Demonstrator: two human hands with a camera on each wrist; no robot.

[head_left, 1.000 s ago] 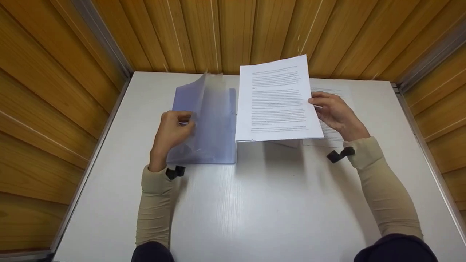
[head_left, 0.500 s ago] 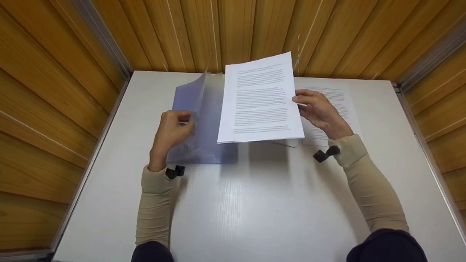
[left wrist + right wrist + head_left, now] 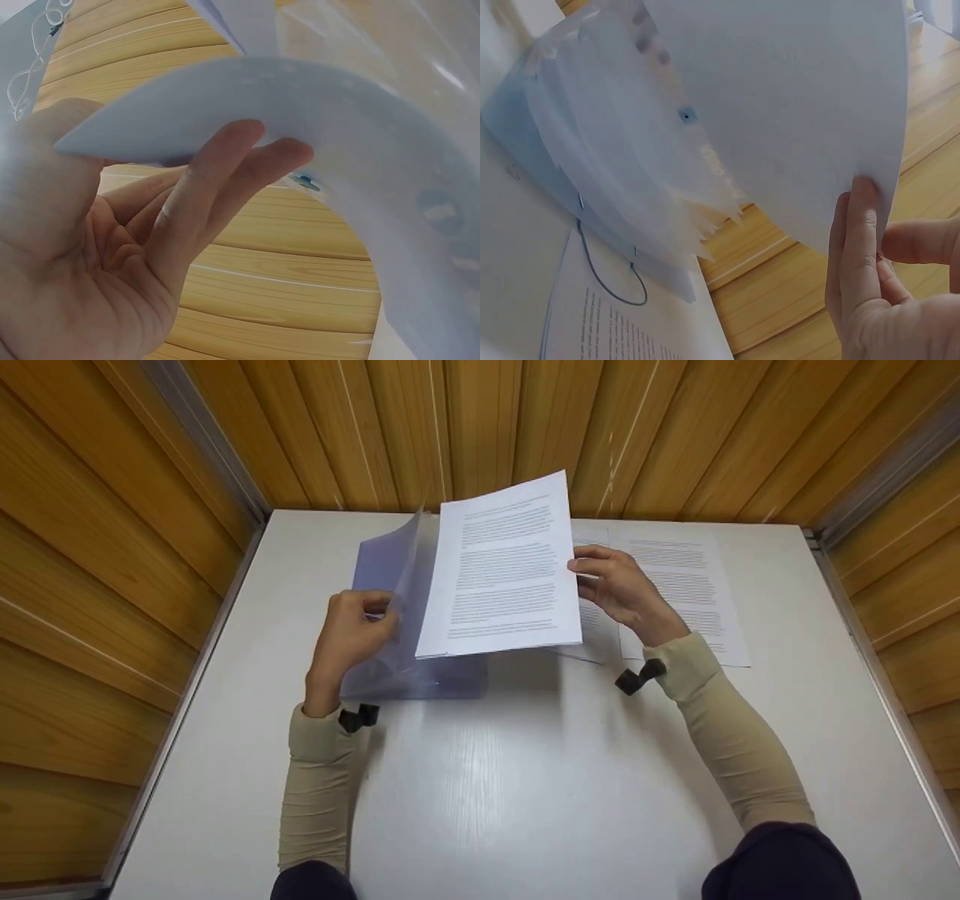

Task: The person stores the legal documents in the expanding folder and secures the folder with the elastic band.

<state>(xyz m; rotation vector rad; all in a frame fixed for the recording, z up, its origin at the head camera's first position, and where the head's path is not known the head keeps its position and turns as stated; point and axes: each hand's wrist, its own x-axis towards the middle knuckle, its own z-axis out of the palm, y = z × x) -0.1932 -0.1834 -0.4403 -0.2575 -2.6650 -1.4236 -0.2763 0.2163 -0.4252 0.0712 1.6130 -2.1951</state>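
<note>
My left hand (image 3: 351, 622) pinches the raised translucent cover (image 3: 247, 97) of a blue-violet plastic folder (image 3: 457, 682) on the left of the table. The cover bends in an arc over the fingers (image 3: 214, 161) in the left wrist view. My right hand (image 3: 619, 589) grips a stack of printed paper (image 3: 502, 570) by its right edge, thumb on one face and fingers behind. The stack is held up tilted and overlaps much of the folder in the head view. Clear sleeves (image 3: 607, 112) stand fanned inside the folder in the right wrist view.
Printed sheets (image 3: 675, 585) lie flat on the white table (image 3: 480, 780), right of the folder and partly behind my right hand. A dark elastic cord (image 3: 604, 281) loops from the folder's edge. Wood-slat walls (image 3: 480, 435) close off the back and sides.
My right hand has carried the paper stack leftward, from beside the folder to over it, uncovering more of the sheets on the table. My left hand has stayed at the raised cover.
</note>
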